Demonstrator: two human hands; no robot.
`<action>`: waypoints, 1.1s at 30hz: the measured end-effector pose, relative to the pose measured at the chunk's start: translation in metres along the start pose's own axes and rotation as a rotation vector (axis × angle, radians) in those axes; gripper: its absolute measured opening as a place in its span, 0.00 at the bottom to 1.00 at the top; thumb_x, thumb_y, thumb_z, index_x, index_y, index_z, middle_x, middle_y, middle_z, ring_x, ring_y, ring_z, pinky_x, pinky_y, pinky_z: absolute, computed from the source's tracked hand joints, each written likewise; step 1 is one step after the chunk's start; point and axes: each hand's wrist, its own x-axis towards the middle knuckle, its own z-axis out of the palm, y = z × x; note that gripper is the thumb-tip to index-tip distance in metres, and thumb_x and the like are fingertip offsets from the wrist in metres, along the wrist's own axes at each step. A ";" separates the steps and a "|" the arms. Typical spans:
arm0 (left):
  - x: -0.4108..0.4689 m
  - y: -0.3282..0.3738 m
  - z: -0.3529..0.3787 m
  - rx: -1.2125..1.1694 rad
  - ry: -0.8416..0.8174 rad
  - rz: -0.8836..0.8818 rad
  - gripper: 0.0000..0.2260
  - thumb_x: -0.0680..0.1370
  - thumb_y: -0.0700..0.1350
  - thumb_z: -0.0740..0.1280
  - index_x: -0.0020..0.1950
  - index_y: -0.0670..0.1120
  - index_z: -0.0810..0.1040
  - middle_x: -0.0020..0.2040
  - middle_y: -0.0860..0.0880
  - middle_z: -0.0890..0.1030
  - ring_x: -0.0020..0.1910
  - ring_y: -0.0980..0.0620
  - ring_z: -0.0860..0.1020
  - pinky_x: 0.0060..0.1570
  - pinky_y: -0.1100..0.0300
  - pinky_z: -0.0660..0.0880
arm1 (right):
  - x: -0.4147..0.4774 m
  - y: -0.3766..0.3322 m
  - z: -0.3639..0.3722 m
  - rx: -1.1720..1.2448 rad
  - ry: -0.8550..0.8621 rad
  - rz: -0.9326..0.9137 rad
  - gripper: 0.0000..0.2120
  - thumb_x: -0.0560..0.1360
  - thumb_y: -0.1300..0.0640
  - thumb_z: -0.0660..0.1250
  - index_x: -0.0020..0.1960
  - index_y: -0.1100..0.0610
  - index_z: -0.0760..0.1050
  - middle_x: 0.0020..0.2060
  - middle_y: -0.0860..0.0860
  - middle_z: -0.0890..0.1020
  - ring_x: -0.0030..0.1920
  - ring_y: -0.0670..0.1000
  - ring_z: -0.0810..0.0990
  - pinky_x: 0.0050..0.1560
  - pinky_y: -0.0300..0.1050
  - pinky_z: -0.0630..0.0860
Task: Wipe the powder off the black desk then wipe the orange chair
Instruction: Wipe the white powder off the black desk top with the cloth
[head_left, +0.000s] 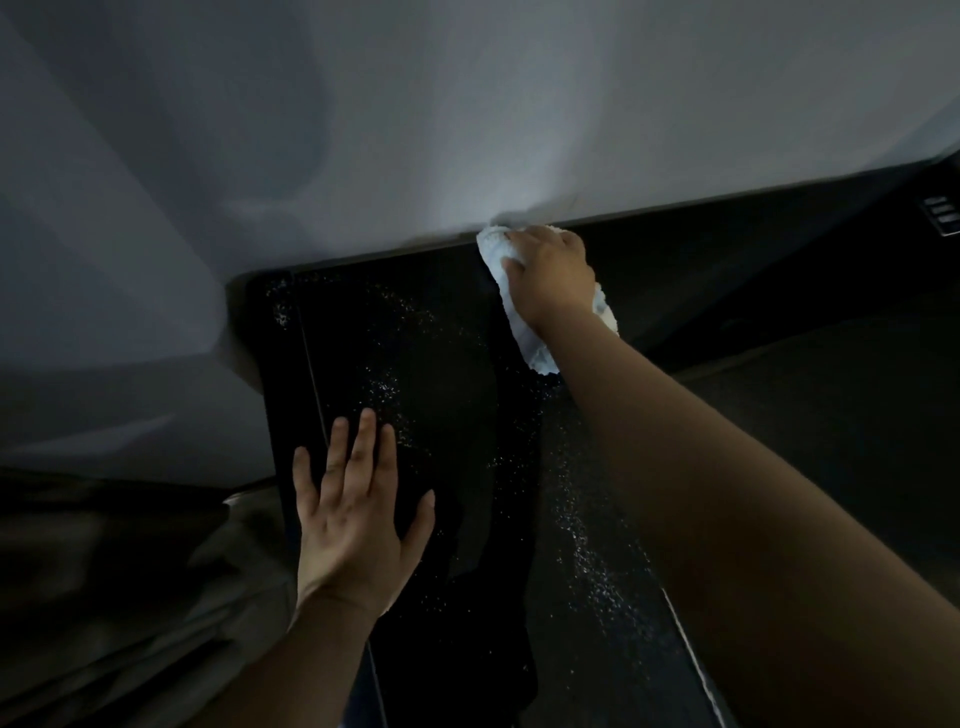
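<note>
The black desk (447, 415) runs from the wall toward me, glossy and dim. White powder (587, 540) speckles its middle and left parts in scattered bands. My right hand (550, 278) lies on a white cloth (519, 322) at the desk's far edge, right against the wall, fingers curled over the cloth's top. My left hand (353, 514) rests flat on the desk's left part with its fingers spread and straight. No orange chair is in view.
A pale wall (467, 114) stands directly behind the desk. Crumpled tan fabric (135, 582) lies at the lower left beside the desk's edge. A dark surface (810, 322) continues to the right, with a small ridged object (941, 213) at the far right.
</note>
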 end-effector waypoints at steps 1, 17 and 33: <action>0.000 0.000 0.000 0.000 -0.001 0.000 0.33 0.77 0.61 0.51 0.74 0.40 0.65 0.77 0.43 0.59 0.77 0.43 0.55 0.73 0.38 0.48 | -0.001 0.000 0.000 -0.014 0.004 -0.003 0.19 0.81 0.50 0.57 0.71 0.49 0.69 0.70 0.46 0.70 0.71 0.56 0.62 0.62 0.56 0.68; 0.000 -0.001 -0.001 0.012 -0.027 -0.011 0.33 0.77 0.62 0.50 0.74 0.41 0.65 0.77 0.44 0.59 0.77 0.44 0.53 0.74 0.39 0.47 | -0.044 0.015 0.000 -0.040 -0.026 -0.019 0.19 0.81 0.49 0.56 0.71 0.48 0.68 0.70 0.47 0.71 0.70 0.58 0.63 0.62 0.58 0.70; 0.000 0.001 0.000 0.022 -0.003 -0.019 0.34 0.77 0.62 0.49 0.75 0.41 0.64 0.77 0.43 0.59 0.77 0.43 0.53 0.73 0.40 0.45 | -0.137 0.045 0.009 0.009 0.100 -0.018 0.26 0.76 0.42 0.48 0.67 0.49 0.73 0.65 0.49 0.75 0.67 0.59 0.68 0.55 0.62 0.74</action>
